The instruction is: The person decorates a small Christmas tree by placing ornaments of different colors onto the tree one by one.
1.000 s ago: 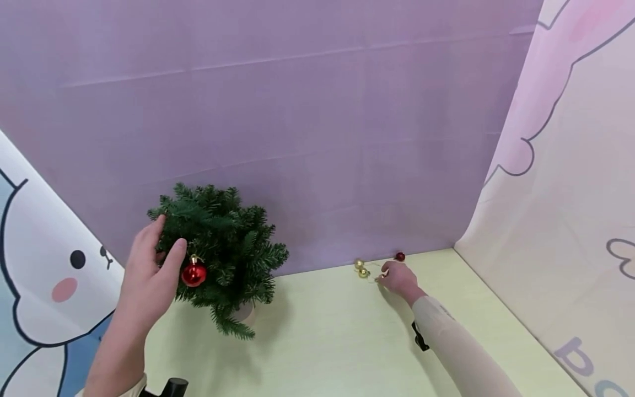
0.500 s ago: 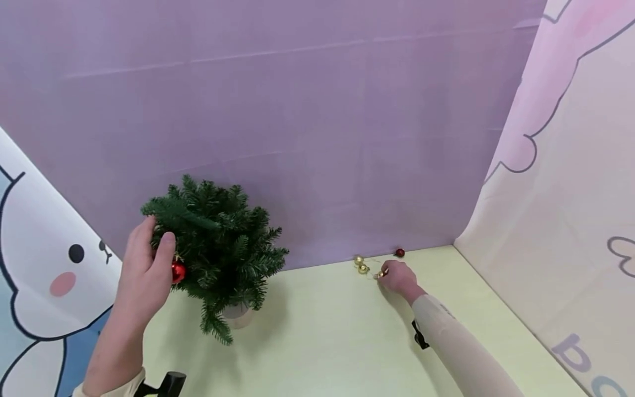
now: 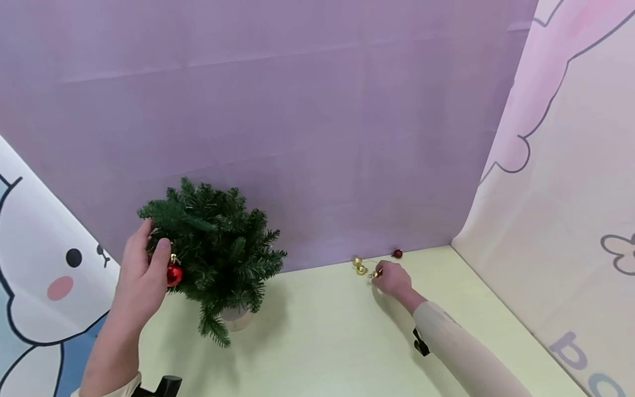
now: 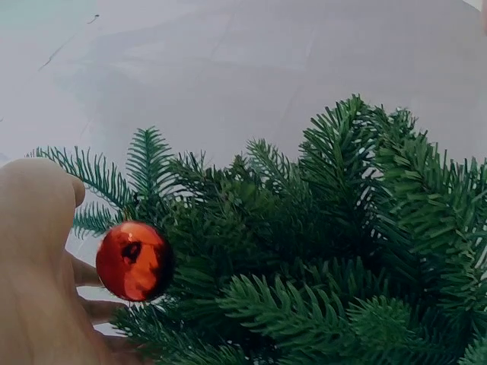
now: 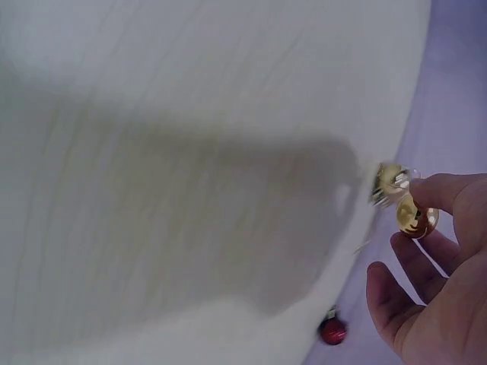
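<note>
A small artificial Christmas tree (image 3: 223,242) in a pale pot (image 3: 237,318) stands on the left side of the table. A shiny red bauble (image 3: 173,274) hangs from its left side. My left hand (image 3: 139,275) is at that side, with fingers reaching to the branches (image 4: 228,213) behind the bauble and thumb apart from them. At the back right, my right hand (image 3: 392,278) pinches a gold bauble (image 5: 417,219) between thumb and fingers. Beside it lie more gold baubles (image 3: 359,266). A small dark red bauble (image 3: 397,253) lies by the wall, behind the right hand.
The pale yellow table (image 3: 322,336) meets a purple backdrop (image 3: 317,138) along its back edge. Printed panels with cartoon figures rise at the left (image 3: 39,264) and the right (image 3: 570,193). Black straps with mounts sit on both wrists.
The tree's pot and red bauble have shifted left, and the tree has turned a little. My left hand has moved slightly left. The right hand has drawn the gold bauble slightly left.
</note>
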Tool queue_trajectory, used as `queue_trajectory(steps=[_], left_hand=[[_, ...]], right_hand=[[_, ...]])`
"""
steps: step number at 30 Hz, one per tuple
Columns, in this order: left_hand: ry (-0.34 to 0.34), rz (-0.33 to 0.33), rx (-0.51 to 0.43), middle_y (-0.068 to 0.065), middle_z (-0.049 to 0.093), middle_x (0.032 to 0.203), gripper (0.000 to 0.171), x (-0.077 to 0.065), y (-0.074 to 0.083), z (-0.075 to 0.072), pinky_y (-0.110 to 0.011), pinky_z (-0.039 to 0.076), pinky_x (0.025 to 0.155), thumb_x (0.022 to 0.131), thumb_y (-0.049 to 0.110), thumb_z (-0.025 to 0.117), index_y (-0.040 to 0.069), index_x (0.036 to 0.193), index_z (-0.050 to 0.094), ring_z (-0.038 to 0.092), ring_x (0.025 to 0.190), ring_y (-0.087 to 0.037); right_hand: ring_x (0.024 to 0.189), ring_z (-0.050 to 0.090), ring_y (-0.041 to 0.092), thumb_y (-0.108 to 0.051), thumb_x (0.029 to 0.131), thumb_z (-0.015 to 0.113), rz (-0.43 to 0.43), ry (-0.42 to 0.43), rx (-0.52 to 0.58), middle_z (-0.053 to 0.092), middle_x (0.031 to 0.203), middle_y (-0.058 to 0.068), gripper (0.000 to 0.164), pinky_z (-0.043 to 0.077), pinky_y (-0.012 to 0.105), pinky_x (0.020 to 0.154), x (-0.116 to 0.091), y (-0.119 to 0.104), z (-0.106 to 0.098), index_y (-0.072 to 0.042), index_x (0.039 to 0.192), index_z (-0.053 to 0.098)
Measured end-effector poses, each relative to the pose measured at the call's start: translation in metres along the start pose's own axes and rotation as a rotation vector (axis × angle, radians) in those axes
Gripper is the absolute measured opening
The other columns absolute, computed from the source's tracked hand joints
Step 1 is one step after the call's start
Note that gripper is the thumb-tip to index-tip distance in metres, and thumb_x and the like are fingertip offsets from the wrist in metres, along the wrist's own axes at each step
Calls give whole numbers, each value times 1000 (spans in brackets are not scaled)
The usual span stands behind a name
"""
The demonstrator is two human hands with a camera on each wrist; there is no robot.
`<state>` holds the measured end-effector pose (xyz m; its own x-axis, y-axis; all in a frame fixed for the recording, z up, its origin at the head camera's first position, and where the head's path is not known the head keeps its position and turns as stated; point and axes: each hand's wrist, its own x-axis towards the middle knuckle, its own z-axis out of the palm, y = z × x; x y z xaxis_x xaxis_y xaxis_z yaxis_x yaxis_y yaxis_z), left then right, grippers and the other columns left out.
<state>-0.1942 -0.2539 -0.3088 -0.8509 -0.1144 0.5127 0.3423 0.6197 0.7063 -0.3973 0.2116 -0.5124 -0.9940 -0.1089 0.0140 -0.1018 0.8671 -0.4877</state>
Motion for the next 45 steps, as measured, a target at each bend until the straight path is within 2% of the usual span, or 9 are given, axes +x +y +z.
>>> queue_trajectory(steps=[3,7,11,15,23,28,32,37,45], left_hand=[[2,-14,3,-17,5,159,58,-2,-4,4,-68,16,104,107,27,30,21,157,1,12,141,-45],[25,-14,3,-17,4,160,58,-3,-7,8,-67,15,104,107,26,29,22,157,0,12,140,-46],[41,-7,0,-20,3,159,57,-2,-7,12,-66,12,106,107,24,27,17,157,0,12,139,-49],[57,-19,13,-24,3,157,57,-1,-5,15,-68,13,104,107,25,25,12,157,1,14,137,-53],[60,-37,26,-23,1,158,56,-1,-4,13,-70,11,104,108,25,23,11,157,0,12,137,-54],[68,-49,27,-22,-1,158,56,-4,-4,16,-69,9,106,108,24,24,13,157,-1,10,138,-54],[127,-52,19,-20,6,158,55,-4,-3,23,-63,11,109,108,24,26,16,158,5,15,139,-50],[202,-50,-7,-16,14,158,52,-4,-3,30,-59,9,112,108,24,28,20,157,13,13,142,-40],[227,-57,-13,-15,15,158,51,-8,-8,30,-60,9,111,108,25,28,23,157,16,13,142,-38]], right_hand=[[66,59,13,-18,78,74,-46,23,6,69,89,-1,25,46,30,54,1,-10,0,-9,101,67],[65,58,12,-19,77,76,-150,54,6,69,88,-3,22,45,30,51,-1,-27,-1,-13,96,67],[69,60,11,-19,76,79,-256,63,28,69,87,-4,21,45,29,51,-10,-44,-3,-15,93,67],[72,62,13,-18,76,81,-376,59,56,69,84,-4,20,46,29,54,-20,-57,-6,-15,90,67],[68,55,6,-20,78,81,-548,31,55,68,85,-6,19,44,26,57,-37,-82,-22,-16,91,68],[75,57,7,-20,79,80,-628,-2,45,67,87,-8,17,46,28,63,-46,-90,-33,-17,91,69],[79,59,7,-21,79,80,-684,-5,39,66,88,-10,17,49,28,67,-50,-98,-47,-18,92,69],[80,58,6,-21,79,80,-757,-10,33,65,87,-11,17,49,28,69,-55,-112,-65,-19,91,70],[84,59,7,-23,83,77,-799,-57,51,64,91,-12,18,50,27,72,-54,-140,-88,-18,98,69]])
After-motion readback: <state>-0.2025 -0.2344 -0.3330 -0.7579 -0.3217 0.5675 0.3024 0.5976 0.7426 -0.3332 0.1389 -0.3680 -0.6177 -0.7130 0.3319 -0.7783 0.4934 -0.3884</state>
